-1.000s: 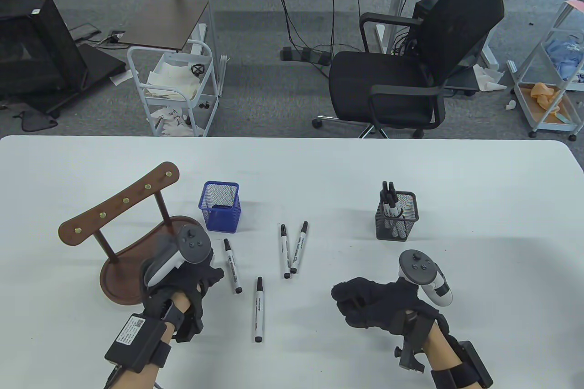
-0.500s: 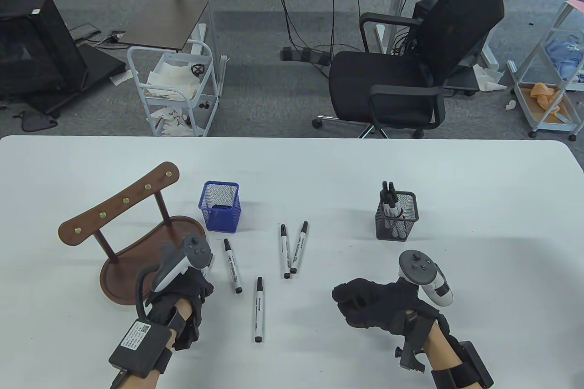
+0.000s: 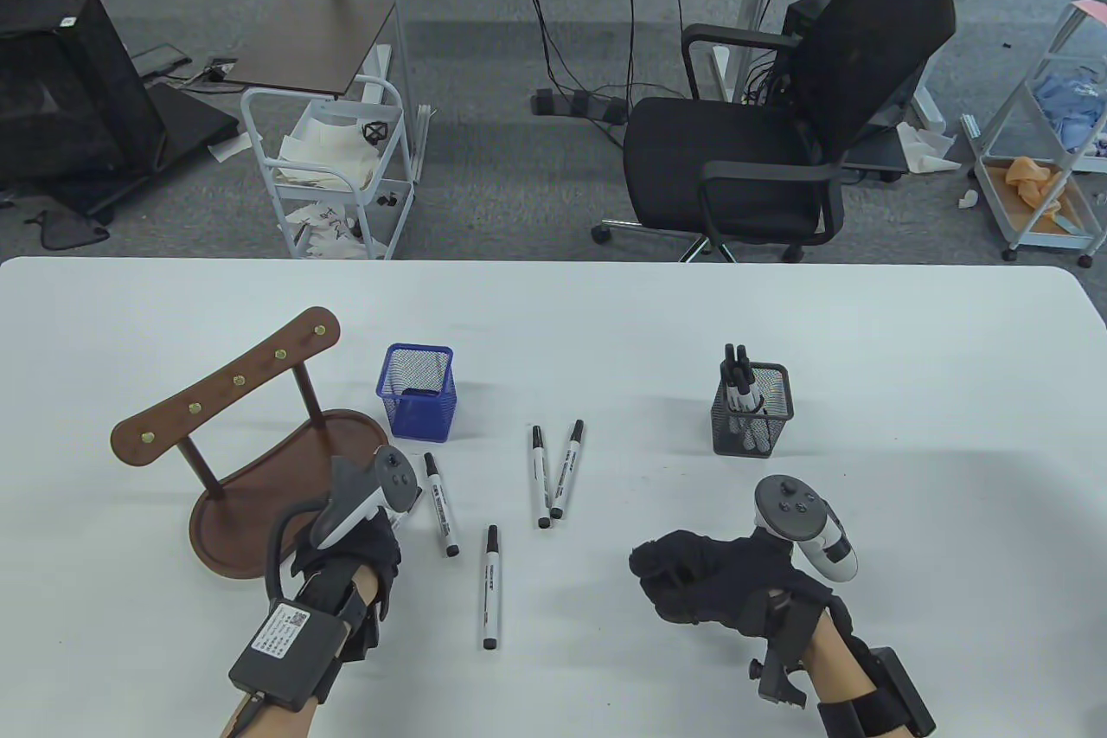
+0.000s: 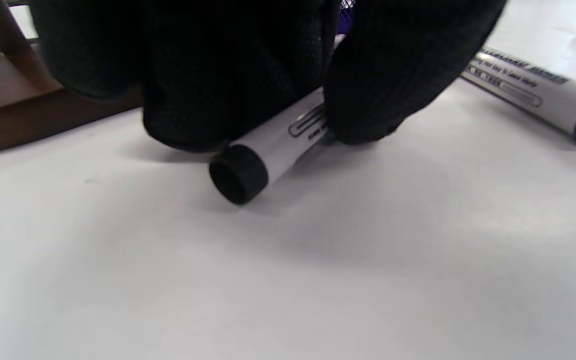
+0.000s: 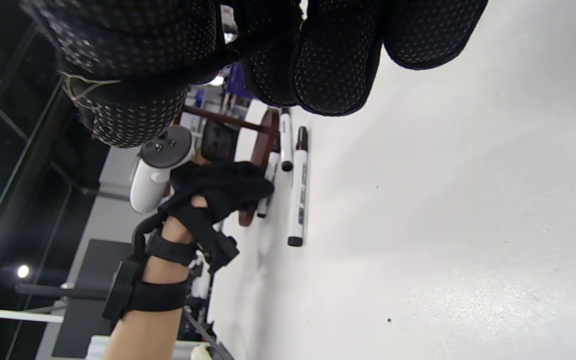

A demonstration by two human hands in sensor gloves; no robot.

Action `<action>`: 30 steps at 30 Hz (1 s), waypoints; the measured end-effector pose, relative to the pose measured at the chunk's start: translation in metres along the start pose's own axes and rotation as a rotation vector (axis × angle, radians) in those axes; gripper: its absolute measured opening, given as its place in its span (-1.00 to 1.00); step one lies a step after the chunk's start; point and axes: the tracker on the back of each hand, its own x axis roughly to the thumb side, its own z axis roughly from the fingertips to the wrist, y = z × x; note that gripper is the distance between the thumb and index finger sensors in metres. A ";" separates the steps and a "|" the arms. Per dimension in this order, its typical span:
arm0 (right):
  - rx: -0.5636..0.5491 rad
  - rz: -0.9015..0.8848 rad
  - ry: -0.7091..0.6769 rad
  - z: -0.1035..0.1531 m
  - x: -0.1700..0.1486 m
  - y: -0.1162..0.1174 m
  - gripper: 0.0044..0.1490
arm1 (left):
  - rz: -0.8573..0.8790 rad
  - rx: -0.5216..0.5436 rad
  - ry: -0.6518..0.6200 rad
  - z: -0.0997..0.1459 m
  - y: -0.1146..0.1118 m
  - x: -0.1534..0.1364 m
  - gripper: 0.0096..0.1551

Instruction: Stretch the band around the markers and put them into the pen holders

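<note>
The gloved left hand (image 4: 248, 65) was at the gathering step, its fingers (image 4: 393, 75) pinching a white black-capped marker (image 4: 273, 145) lying on the white worktop (image 3: 865, 340) beside the brown wooden stand (image 3: 233, 461). Next, I reckoned, it needed lifting towards the others. The right hand (image 3: 700, 578) rested curled, seemingly holding nothing. The barrel print was unreadable.

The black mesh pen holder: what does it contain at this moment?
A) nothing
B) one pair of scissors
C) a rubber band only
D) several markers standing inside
D: in the table view, markers stand in the black mesh pen holder, their black caps above its rim.
</note>
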 end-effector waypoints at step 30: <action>0.024 -0.005 0.007 -0.001 -0.001 0.001 -0.29 | 0.489 -0.140 -0.115 0.020 0.030 -0.001 -0.49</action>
